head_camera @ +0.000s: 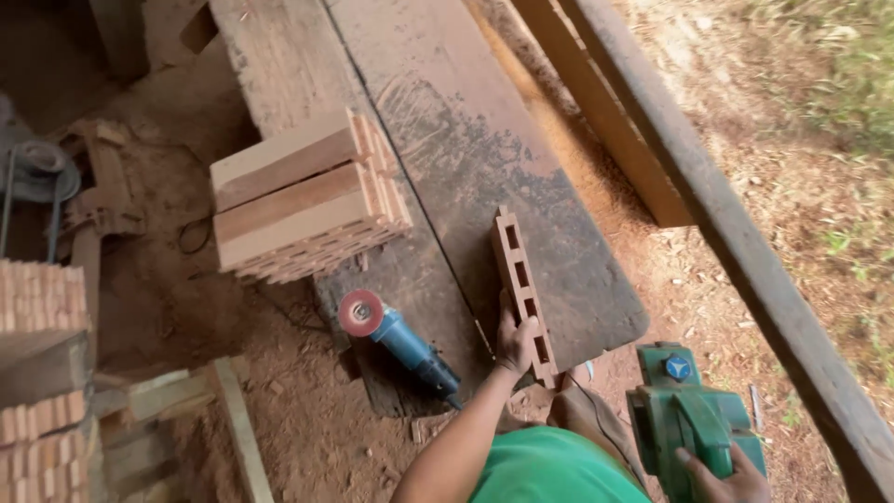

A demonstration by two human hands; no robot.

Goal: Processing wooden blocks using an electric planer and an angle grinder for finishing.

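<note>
Slotted wood strip (522, 279) grasped by left hand (514, 343); right hand (722, 477) grips green planer (691, 410), grinder (396, 337) beside

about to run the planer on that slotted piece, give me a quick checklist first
1. Left hand on the slotted piece: ok, gripping its near end.
2. Piece flat on the bench: ok, near end overhangs.
3. Right hand holding the green planer: ok.
4. Planer cord path: cannot tell.
5. Grinder clear of the piece: ok, apart on its left.
6. Wood stack out of the way: ok.
</note>
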